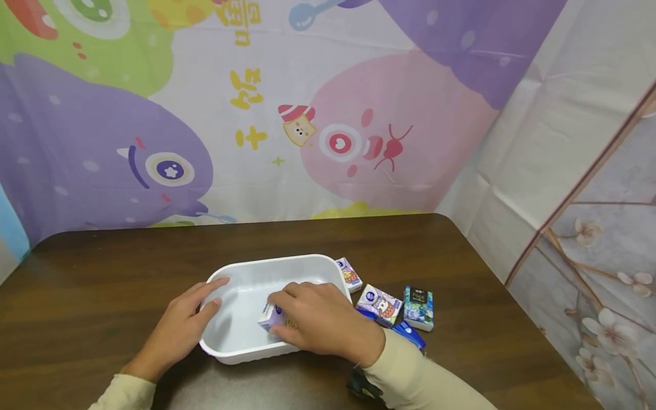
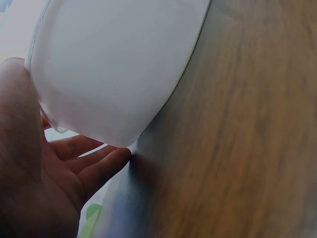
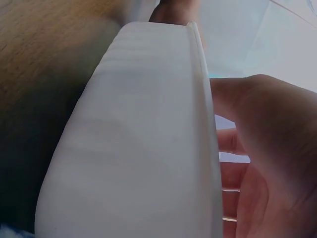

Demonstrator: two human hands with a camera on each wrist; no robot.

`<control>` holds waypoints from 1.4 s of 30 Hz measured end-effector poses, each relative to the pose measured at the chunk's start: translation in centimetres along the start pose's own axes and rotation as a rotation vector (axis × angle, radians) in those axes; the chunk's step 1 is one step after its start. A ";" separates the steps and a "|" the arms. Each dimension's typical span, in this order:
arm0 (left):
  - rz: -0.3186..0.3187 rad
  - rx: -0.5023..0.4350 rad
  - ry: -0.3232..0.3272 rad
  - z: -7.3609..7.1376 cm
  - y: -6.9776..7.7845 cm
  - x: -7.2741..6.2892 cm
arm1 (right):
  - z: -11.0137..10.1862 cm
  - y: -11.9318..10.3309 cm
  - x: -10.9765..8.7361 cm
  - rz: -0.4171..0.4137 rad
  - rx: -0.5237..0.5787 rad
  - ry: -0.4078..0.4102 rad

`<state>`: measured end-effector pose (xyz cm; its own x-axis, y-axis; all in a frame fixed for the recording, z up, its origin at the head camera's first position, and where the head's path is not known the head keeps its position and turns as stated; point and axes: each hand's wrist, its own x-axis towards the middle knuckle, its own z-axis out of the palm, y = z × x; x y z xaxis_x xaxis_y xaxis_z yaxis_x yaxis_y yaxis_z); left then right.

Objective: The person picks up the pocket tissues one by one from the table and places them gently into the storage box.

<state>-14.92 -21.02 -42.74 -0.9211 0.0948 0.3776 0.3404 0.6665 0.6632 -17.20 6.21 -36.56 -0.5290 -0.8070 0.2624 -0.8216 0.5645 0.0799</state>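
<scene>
A white rectangular plastic tub [image 1: 241, 356] stands on the table. At its left end my left hand [image 1: 179, 324] holds the wall; the thumb reaches over the rim, and several fingers [image 2: 101, 166] touch the outside in the left wrist view. Inside the tub, my right hand [image 1: 320, 319] grips a small purple-and-white tissue pack [image 1: 270, 317] between thumb and fingers, low over the tub floor. The right wrist view shows this hand [image 3: 267, 148] behind the tub's side wall [image 3: 133, 139], which hides most of the pack.
Right of the tub lie two cartoon-printed tissue packs [image 1: 350, 275], one partly behind the rim, a blue-green pack marked Face [image 1: 418, 308] and a blue packet [image 1: 410, 334] partly behind my right sleeve. A printed cloth [image 1: 256, 188] hangs behind the dark wooden table [image 1: 128, 256].
</scene>
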 end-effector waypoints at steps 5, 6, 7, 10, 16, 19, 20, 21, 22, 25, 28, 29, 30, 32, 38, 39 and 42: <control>-0.005 -0.011 -0.009 0.0 -0.1 0.0 | 0.3 0.0 0.1 0.003 0.012 -0.004; -0.006 -0.014 -0.010 0.0 -0.1 0.0 | 0.3 0.0 0.1 0.002 0.015 -0.005; -0.007 -0.016 -0.011 0.0 0.0 0.0 | 0.4 0.0 0.1 0.000 0.017 -0.007; -0.012 -0.023 -0.013 -0.1 0.0 0.0 | 0.5 0.0 0.0 -0.015 0.036 -0.020; -0.003 -0.019 -0.005 -0.3 -0.1 0.1 | 0.6 0.3 0.1 -0.070 0.073 -0.034; 0.002 -0.019 0.006 -0.4 -0.1 0.3 | 0.6 0.4 0.3 -0.091 0.065 -0.013; 0.001 -0.020 0.010 -0.5 -0.1 0.3 | 0.6 0.4 0.4 -0.099 0.058 -0.005; 0.000 -0.022 0.010 -0.5 -0.2 0.3 | 0.7 0.4 0.4 -0.111 0.053 0.001; -0.002 -0.023 0.007 -0.4 -0.2 0.3 | 0.8 0.4 0.3 -0.121 0.046 0.008; -0.013 -0.026 -0.009 -0.3 -0.1 0.1 | 1.0 0.4 0.0 -0.149 0.028 0.022; -0.016 -0.025 -0.016 -0.1 -0.2 0.0 | 1.3 0.3 -0.2 -0.165 0.014 0.036; -0.015 -0.023 -0.014 -0.1 -0.2 -0.1 | 1.4 0.3 -0.3 -0.165 0.013 0.038; -0.014 -0.019 -0.011 0.0 -0.2 -0.1 | 1.4 0.2 -0.3 -0.166 0.011 0.043; -0.013 -0.013 -0.007 0.0 -0.3 -0.1 | 1.5 0.2 -0.3 -0.168 0.011 0.041; -0.025 -0.005 -0.027 -0.2 -0.2 0.0 | 1.6 0.0 -0.3 -0.156 0.014 0.015; -0.024 -0.002 -0.026 -0.1 -0.1 -0.1 | 1.6 0.0 -0.3 -0.153 0.013 0.016; -0.018 0.007 -0.009 0.0 -0.1 0.0 | 1.6 -0.1 -0.4 -0.150 0.001 0.020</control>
<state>-14.92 -21.06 -42.79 -0.9287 0.0891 0.3601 0.3226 0.6731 0.6654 -17.24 6.25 -38.23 -0.3957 -0.8789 0.2664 -0.8915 0.4373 0.1185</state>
